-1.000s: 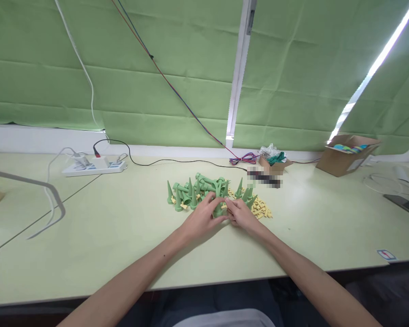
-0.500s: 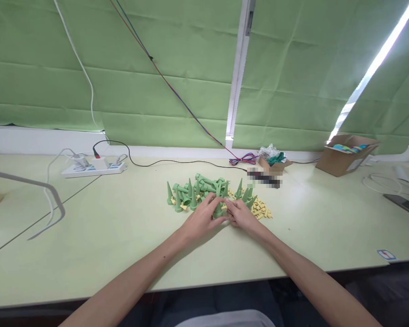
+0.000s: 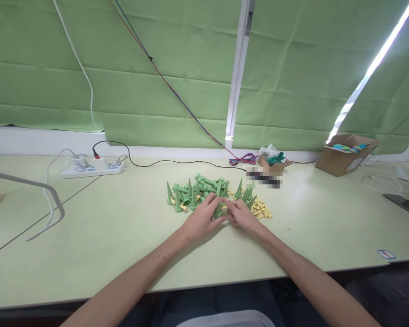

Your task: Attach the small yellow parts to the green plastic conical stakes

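My left hand [image 3: 204, 215] curls its thumb and fingers around a green plastic spike [image 3: 217, 210] that stands upright on the table. Beside it, my right hand [image 3: 240, 213] is closed in a pinch against the spike's side; anything between those fingertips is hidden. Just beyond the hands lies a heap of similar green spikes [image 3: 204, 184], some upright on their wide ends and others on their sides. Small yellow plastic pieces [image 3: 261, 210] are piled to the right of my right hand. A few more yellow pieces [image 3: 183, 206] lie among the spikes at left.
The pale table [image 3: 122, 245] carries a white power strip [image 3: 95, 170] at back left and a grey bent bar [image 3: 54, 200] at far left. Behind the heap are a small open box [image 3: 275, 166] and bundled wires [image 3: 242, 159]. A larger cardboard box [image 3: 341, 159] stands at back right.
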Demonstrator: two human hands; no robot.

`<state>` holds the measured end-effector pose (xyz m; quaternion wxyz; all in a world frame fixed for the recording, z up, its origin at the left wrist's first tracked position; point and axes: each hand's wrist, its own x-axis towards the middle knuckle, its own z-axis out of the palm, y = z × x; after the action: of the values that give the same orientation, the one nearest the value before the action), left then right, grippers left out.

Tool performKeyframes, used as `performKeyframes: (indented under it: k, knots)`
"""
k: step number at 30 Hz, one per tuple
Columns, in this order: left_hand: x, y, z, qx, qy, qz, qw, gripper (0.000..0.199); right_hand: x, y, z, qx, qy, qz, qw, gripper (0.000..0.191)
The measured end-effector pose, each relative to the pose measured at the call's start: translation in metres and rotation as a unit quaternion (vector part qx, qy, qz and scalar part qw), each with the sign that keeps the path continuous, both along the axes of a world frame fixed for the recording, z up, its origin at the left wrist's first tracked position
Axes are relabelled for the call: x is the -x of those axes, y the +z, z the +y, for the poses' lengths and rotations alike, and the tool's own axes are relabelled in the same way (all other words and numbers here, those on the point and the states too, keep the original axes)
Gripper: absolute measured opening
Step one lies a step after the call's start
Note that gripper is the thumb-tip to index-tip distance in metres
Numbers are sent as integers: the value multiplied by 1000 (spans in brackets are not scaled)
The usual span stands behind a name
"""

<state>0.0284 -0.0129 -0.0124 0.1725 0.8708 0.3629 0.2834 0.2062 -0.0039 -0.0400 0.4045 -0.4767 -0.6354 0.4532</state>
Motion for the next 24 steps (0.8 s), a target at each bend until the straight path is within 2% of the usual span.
performKeyframes:
  k: [2, 5, 7, 11, 17, 24]
  knots:
    - [-1, 1, 0, 0, 0, -15, 1000, 38, 1, 1, 0, -58, -30, -45, 997, 58]
    - [-1, 0, 1, -10, 14, -35, 999, 46, 2, 5, -3, -164, -84, -107, 977, 54]
    - [-1, -1, 1, -13, 27, -37, 999, 53, 3, 8, -6, -204, -107, -119, 966, 50]
    - [-2, 0, 0, 15, 35, -11, 999, 64, 2, 11, -9, -211, -131, -102, 963, 42]
    - [-5, 5, -5, 41, 15, 23, 999, 70, 3, 13, -13, -190, -98, -83, 973, 28]
    - [-5, 8, -7, 56, 6, 44, 997, 76, 4, 15, -15, -213, -87, -78, 970, 29]
